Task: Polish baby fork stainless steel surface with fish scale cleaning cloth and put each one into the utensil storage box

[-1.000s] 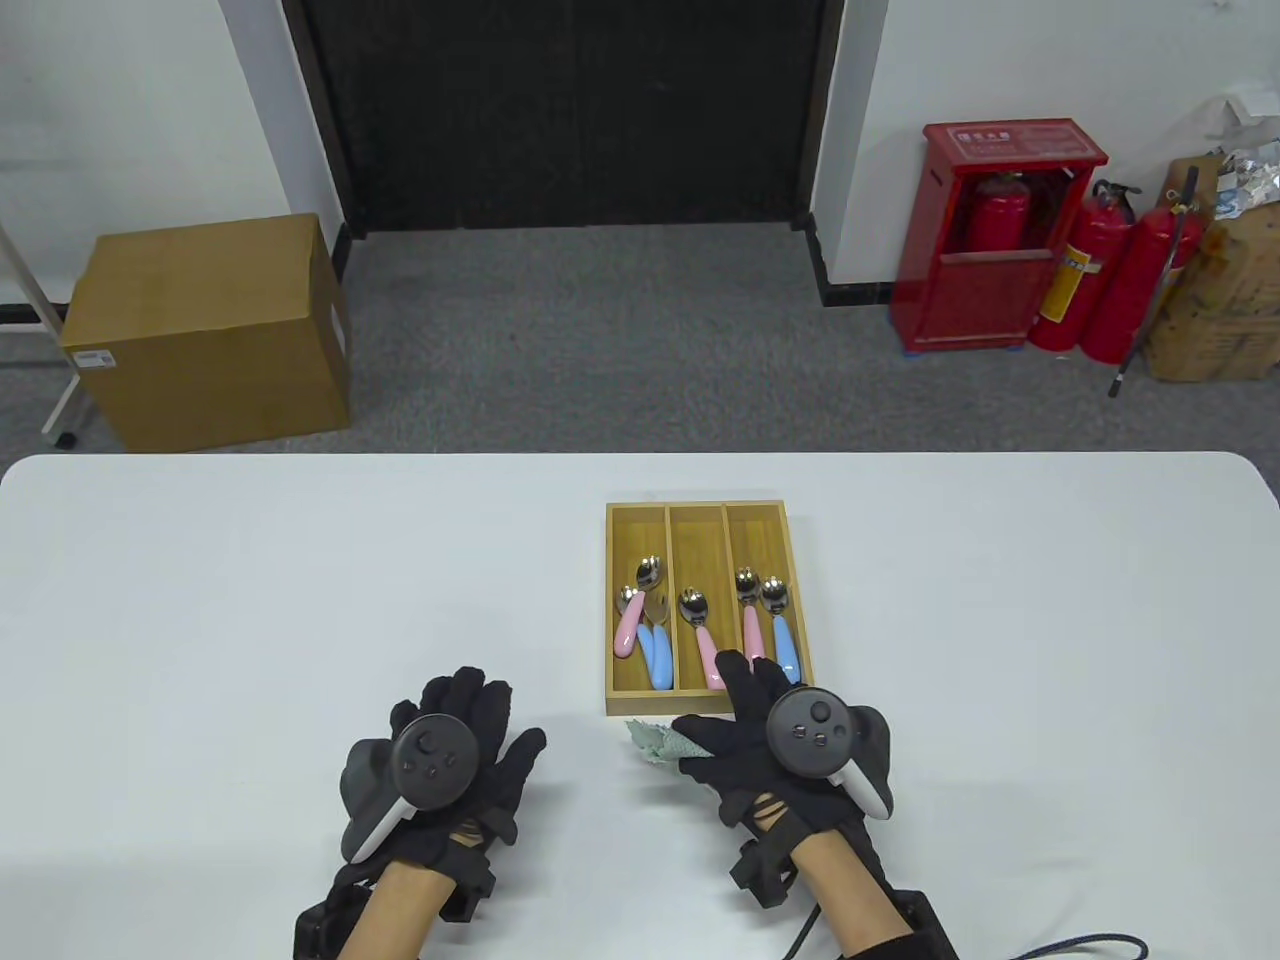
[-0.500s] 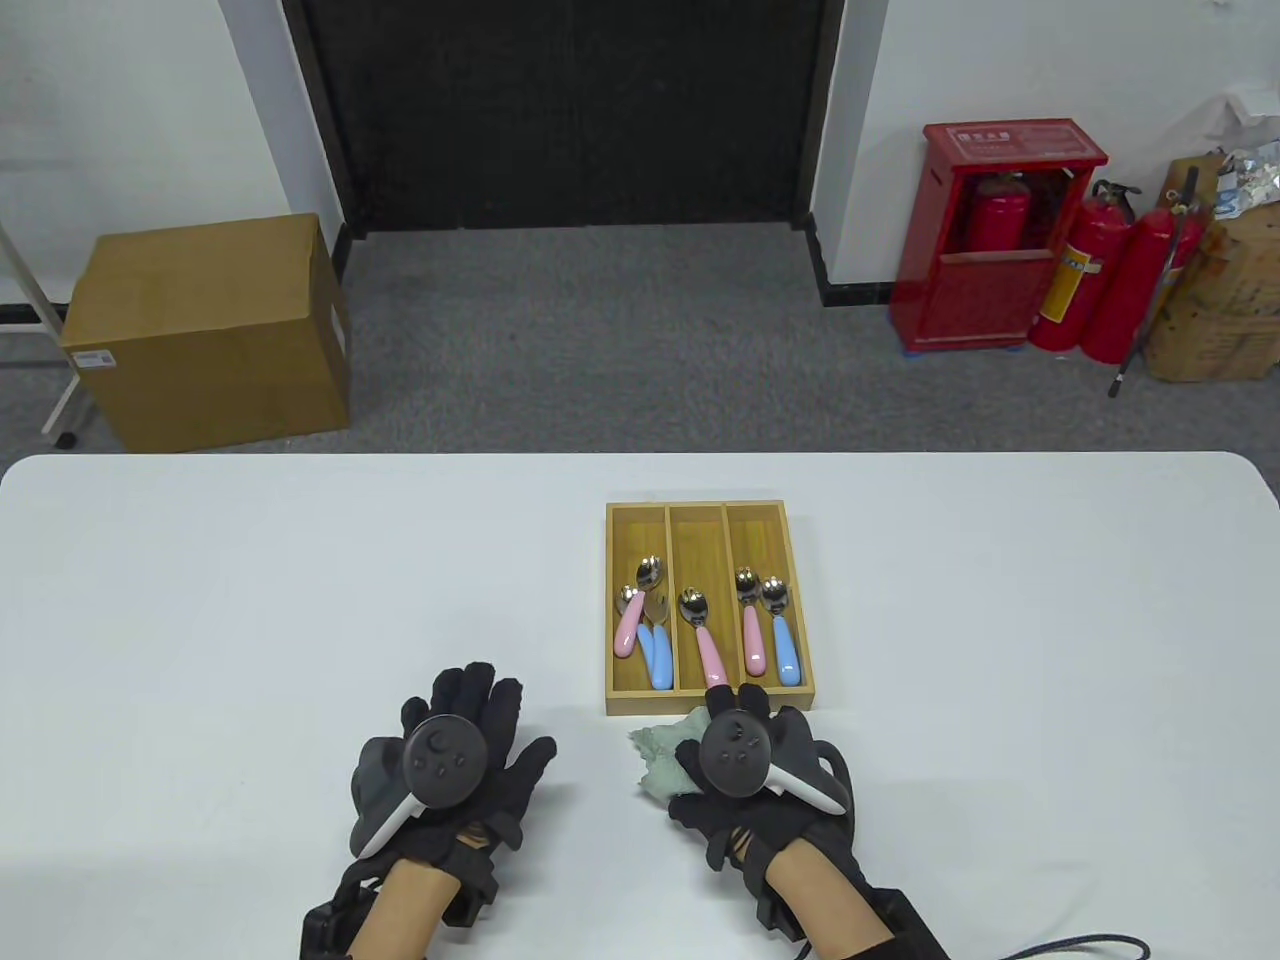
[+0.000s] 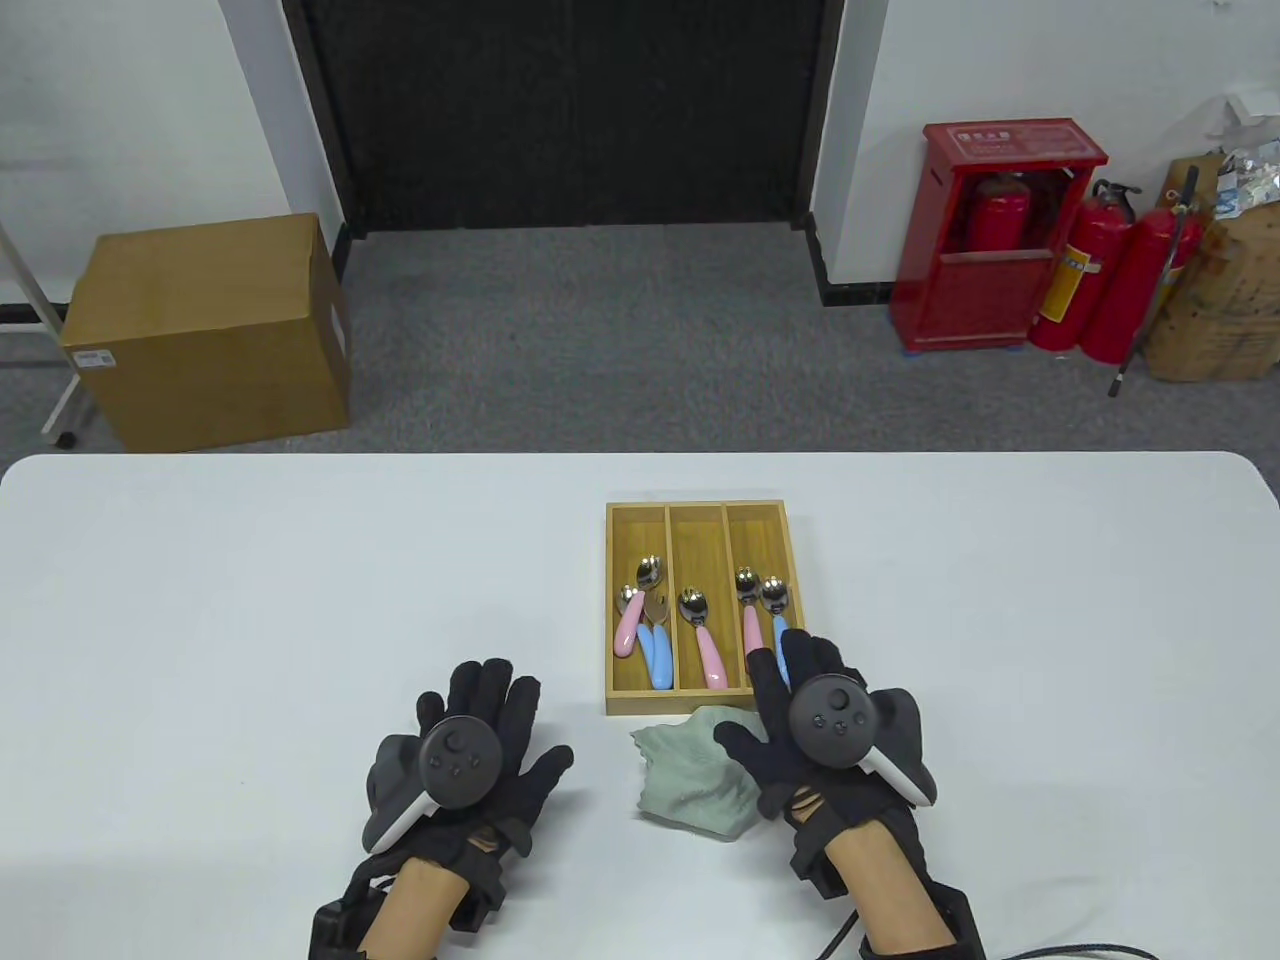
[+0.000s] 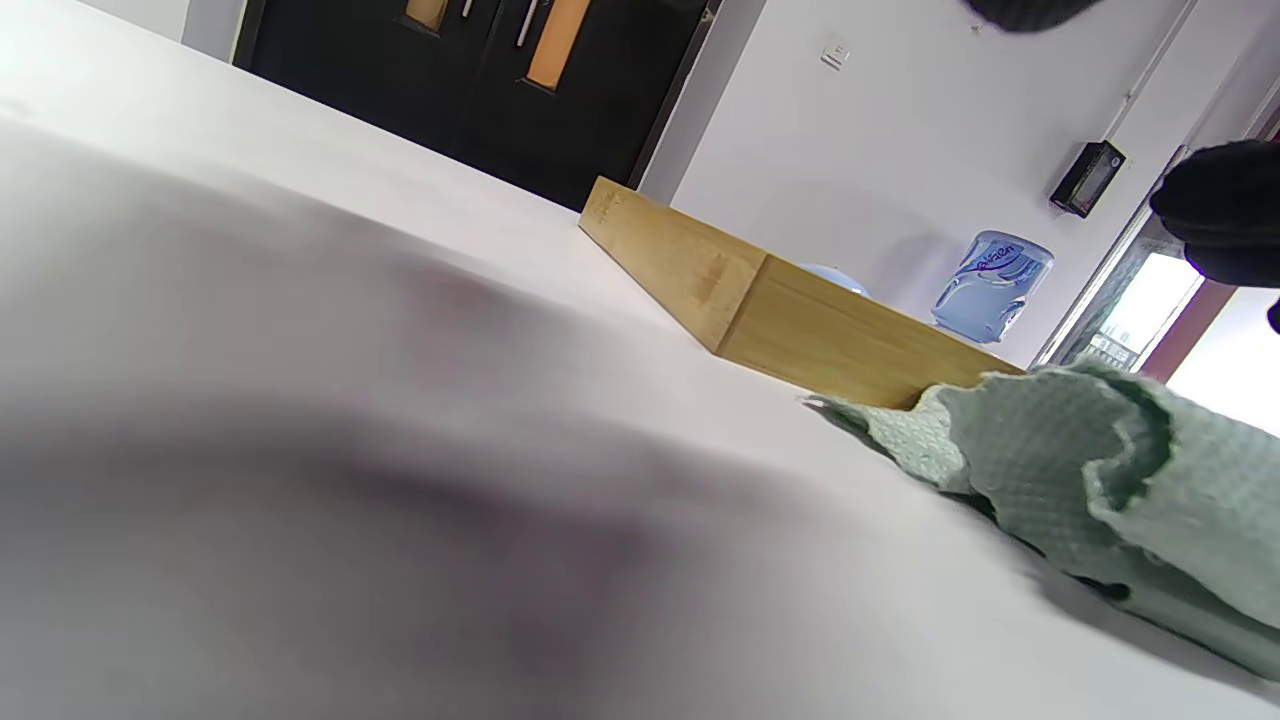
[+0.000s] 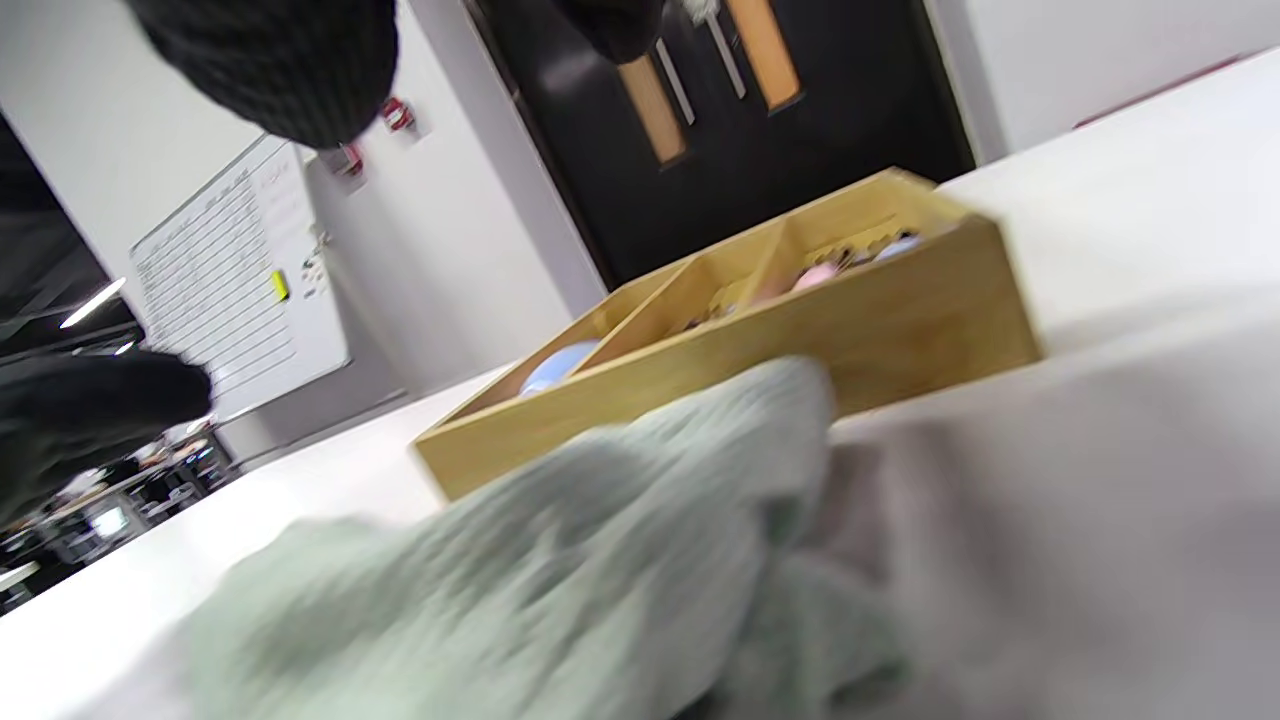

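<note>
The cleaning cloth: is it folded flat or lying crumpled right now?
Crumpled. The cloth lies bunched on the table beside the storage box, its edges curling up in the left wrist view; neither hand holds it.

My left hand (image 3: 480,750) wears a black knit glove; a dark round tracker (image 3: 455,762) with a small stick and buttons is strapped to its back, a light grey handle trailing off it. My right hand (image 3: 800,730) is the same: black glove, round tracker (image 3: 832,720), pale handle. Black blocky wrist mounts (image 3: 470,880) sit behind each glove. A thin black cable (image 3: 1090,950) trails from the right wrist. Forearms bare of sleeves.
</note>
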